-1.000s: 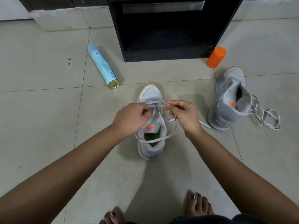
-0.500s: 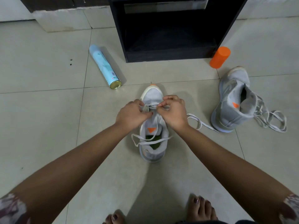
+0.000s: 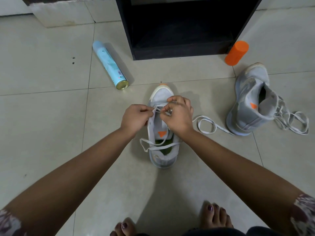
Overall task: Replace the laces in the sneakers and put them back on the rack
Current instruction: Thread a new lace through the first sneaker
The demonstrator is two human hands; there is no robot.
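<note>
A grey sneaker (image 3: pixel 162 155) with an orange tongue mark stands on the floor tiles, toe pointing away from me. My left hand (image 3: pixel 134 117) pinches the sneaker's left eyelet edge near the toe. My right hand (image 3: pixel 179 114) pinches the pale grey lace (image 3: pixel 204 125) over the front eyelets; its loose end loops on the floor to the right, another stretch lies across the shoe's opening. A second grey sneaker (image 3: pixel 248 103) lies on its side at the right, with a tangled lace (image 3: pixel 293 121) beside it. The black rack (image 3: pixel 182 28) stands beyond.
A light blue spray can (image 3: pixel 109 64) lies on the floor at the left. An orange cylinder (image 3: pixel 237 52) lies by the rack's right foot. My bare feet (image 3: pixel 214 217) show at the bottom edge. A pale plinth (image 3: pixel 63 12) runs along the back left.
My right hand has moved left across the sneaker's front to meet the left hand at the eyelets. The lace's loose end has slackened into a loop on the floor.
</note>
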